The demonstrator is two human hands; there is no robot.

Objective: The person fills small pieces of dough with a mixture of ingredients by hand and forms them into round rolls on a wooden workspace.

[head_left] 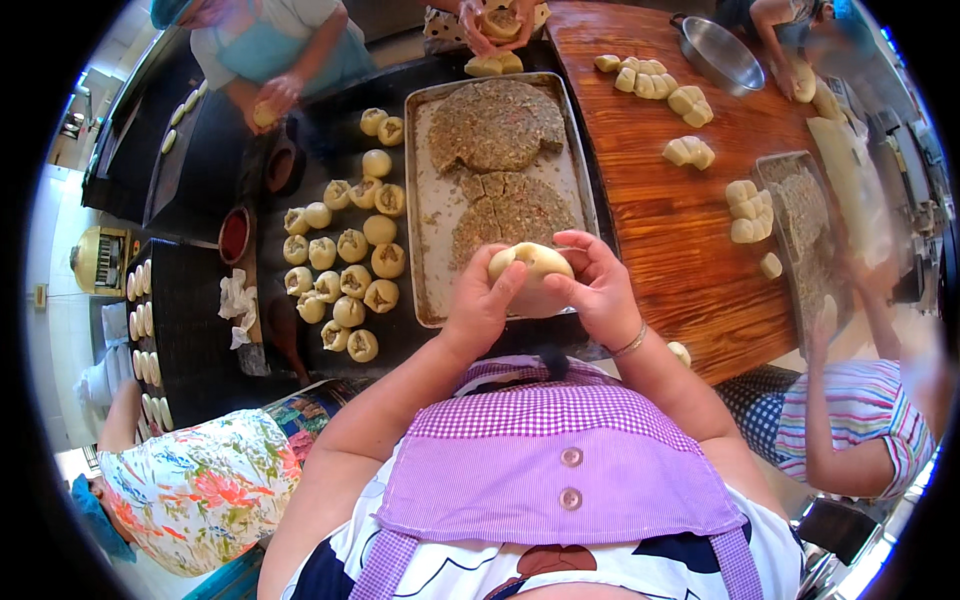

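Note:
Over the front edge of a metal tray (418,215), a pale dough piece (532,262) rests between my two hands. My left hand (482,302) cups its left side, the thumb pressed against it. On the other side my right hand (604,296) grips it with thumb and curled fingers, the forefinger lifted a little. The dough looks rounded on top; its underside is hidden. In the tray beyond lie two broad mounds of brownish, chopped filling (495,125), the nearer one cracked and partly behind my hands.
Several dough balls (352,282), many with filling showing, stand left of the tray. A red-lined bowl (235,235) is farther left. Dough pieces (648,78), a metal basin (720,55) and another filling tray (800,230) occupy the wooden table (650,240). Co-workers stand all around.

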